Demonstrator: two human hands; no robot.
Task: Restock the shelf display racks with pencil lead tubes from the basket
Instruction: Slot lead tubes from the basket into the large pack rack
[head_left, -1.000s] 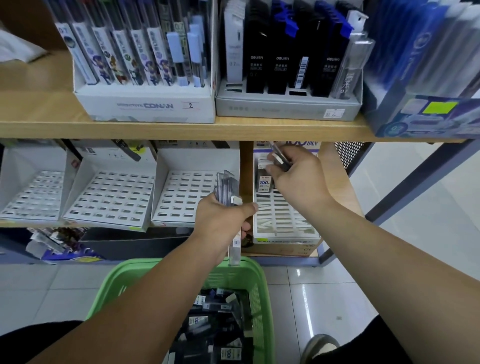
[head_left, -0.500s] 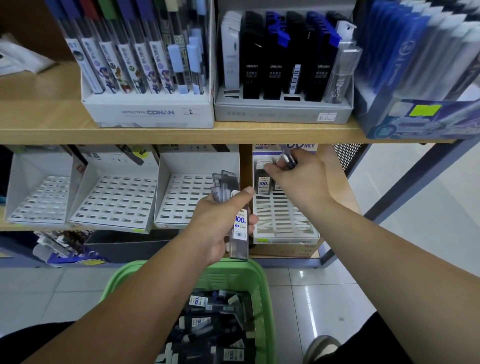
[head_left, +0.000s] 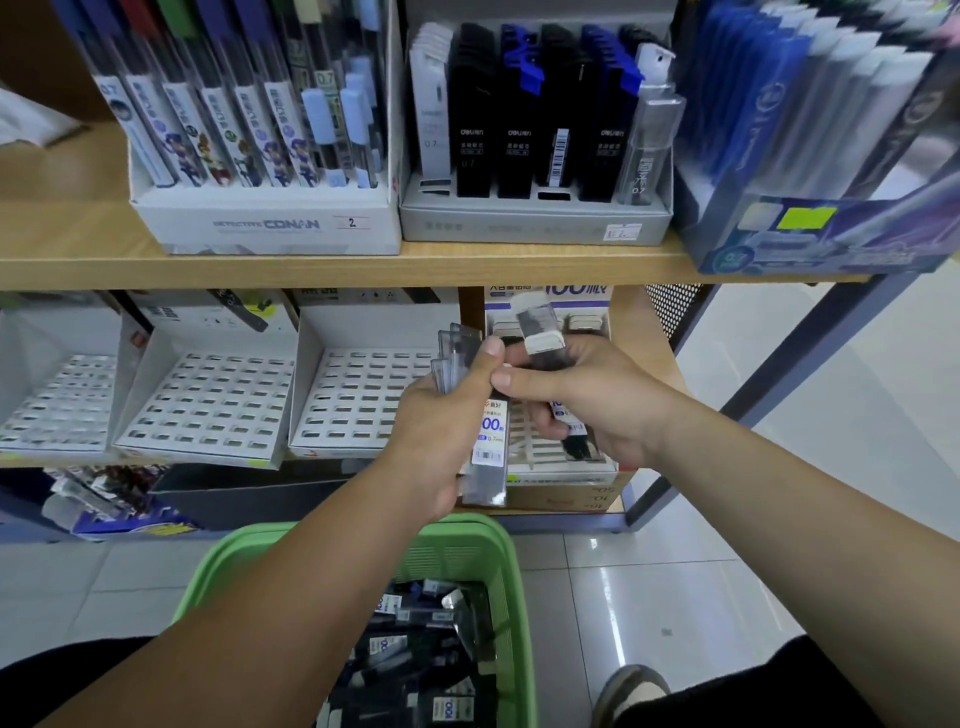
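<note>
My left hand (head_left: 441, 436) grips a bundle of clear pencil lead tubes (head_left: 485, 452) upright in front of the lower shelf. My right hand (head_left: 587, 400) is against it, with fingers curled round one tube (head_left: 543, 340) whose white cap points up. Behind both hands stands the white slotted display rack (head_left: 561, 467) with a "100" header card; a few tubes stand in its back row. Below, the green basket (head_left: 498, 551) holds several more tubes (head_left: 415, 649).
Three empty white slotted racks (head_left: 208, 400) line the lower shelf to the left. The upper wooden shelf (head_left: 363, 265) carries a Conan box, a grey tray of black and blue lead cases and a blue box. My shoe (head_left: 628, 691) is on the tiled floor at right.
My right hand has come back from the rack's rear row to my left hand and now holds a tube from the bundle. My left hand has risen slightly toward it.
</note>
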